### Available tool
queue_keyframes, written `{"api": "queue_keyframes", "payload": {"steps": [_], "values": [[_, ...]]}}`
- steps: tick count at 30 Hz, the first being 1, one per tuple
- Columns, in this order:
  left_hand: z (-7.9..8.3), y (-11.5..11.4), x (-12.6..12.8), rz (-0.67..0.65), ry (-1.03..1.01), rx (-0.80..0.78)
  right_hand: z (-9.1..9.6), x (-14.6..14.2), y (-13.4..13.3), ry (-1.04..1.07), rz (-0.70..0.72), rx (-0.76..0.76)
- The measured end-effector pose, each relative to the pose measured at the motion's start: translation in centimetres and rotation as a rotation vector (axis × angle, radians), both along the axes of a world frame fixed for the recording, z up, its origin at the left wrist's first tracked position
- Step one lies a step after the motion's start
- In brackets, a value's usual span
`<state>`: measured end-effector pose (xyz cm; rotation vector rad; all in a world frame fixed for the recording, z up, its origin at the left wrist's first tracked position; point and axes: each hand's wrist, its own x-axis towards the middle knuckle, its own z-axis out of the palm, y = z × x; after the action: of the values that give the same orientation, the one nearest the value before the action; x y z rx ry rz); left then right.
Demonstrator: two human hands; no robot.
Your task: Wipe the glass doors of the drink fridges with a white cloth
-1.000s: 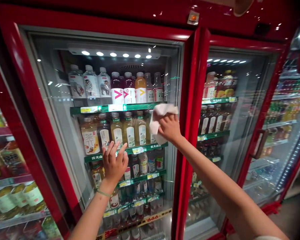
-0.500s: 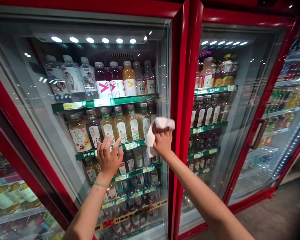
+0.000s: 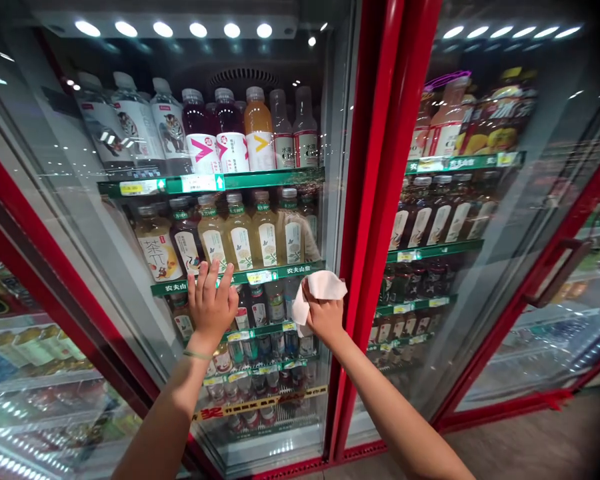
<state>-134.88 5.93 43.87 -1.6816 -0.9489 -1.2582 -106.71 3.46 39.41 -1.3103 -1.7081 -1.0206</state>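
Apparently in the middle of wiping a glass door (image 3: 333,167), with a white cloth (image 3: 325,287) bunched in the right hand (image 3: 326,316). Gripping the cloth with curled fingers, partly covered by its folds, close to the right side of the glass door and just beside the red frame (image 3: 373,167), about at the height of the second green shelf edge (image 3: 300,269). On the other side, with the left hand (image 3: 213,303) empty, fingers straight and a little spread, in front of the row of bottles (image 3: 243,237); perhaps leaning on the glass door for support, though impossible to confirm contact from this angle. Judging from the cloth near the frame, probably busy with the right-hand strip. For the next move, necessary to press the cloth flat and to follow the glass door without catching on the red frame.
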Motion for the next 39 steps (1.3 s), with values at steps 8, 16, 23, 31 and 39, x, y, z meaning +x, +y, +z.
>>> {"api": "queue_keyframes", "payload": {"steps": [8, 16, 23, 31, 39], "values": [[-0.1, -0.1, 0.0, 0.003, -0.025, -0.034, 5.4, -0.3, 1.0, 0.086, -0.025, 0.095], [0.6, -0.7, 0.3, 0.014, 0.002, 0.031, 3.2, -6.6, 1.5, 0.378, -0.064, 0.147], [1.1, -2.2, -5.7, 0.009, 0.088, -0.060, 3.0, -6.7, 1.6, 0.287, -0.013, 0.115], [0.7, -3.6, -11.2, 0.038, -0.029, -0.158, 1.3, -15.0, 1.9, 0.041, 0.108, -0.027], [-1.9, -4.8, -20.2, 0.025, -0.192, -0.171, 2.3, -21.9, 2.2, 0.133, 0.025, 0.061]]}}
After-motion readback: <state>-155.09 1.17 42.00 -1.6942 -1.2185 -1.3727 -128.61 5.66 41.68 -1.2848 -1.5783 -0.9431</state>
